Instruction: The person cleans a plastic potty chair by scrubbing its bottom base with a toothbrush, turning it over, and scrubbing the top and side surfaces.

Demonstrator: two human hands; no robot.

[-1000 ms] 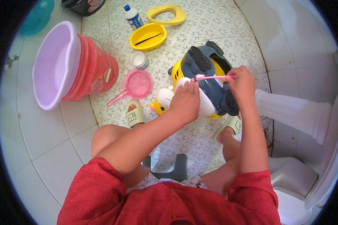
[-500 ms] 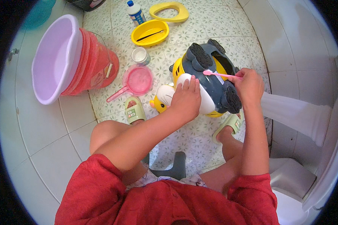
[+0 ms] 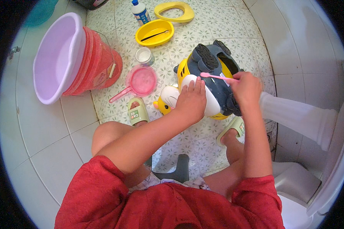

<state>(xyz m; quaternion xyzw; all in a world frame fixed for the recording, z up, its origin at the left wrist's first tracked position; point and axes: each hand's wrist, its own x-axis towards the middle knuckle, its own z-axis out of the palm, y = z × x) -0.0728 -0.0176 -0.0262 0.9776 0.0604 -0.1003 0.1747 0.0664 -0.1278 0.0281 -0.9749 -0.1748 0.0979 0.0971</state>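
Note:
A child's potty (image 3: pixel 195 65) shaped like a yellow, white and dark grey animal lies tipped over on the floor in front of me. Its grey feet with black pads point away from its smiling head, which rests near my left slipper. My left hand (image 3: pixel 191 101) lies flat with fingers stretched out on the potty's white part, pressing against it. In my right hand (image 3: pixel 247 89) is a pink toothbrush (image 3: pixel 219 77), gripped by its handle end. The brush head is over the grey body near the edge of the white part; whether it touches is unclear.
A pink dipper (image 3: pixel 142 81) and a white jar (image 3: pixel 144 56) stand left of the potty. Farther off are a yellow bowl (image 3: pixel 166 38) holding a black brush, a blue-capped bottle (image 3: pixel 141 13) and a yellow seat ring (image 3: pixel 187 17). A red bucket (image 3: pixel 103 65) and lilac basin (image 3: pixel 46 91) are at left.
My right hand has moved slightly left, carrying the toothbrush head across the grey body toward the white part. My left hand has stayed in place on the potty.

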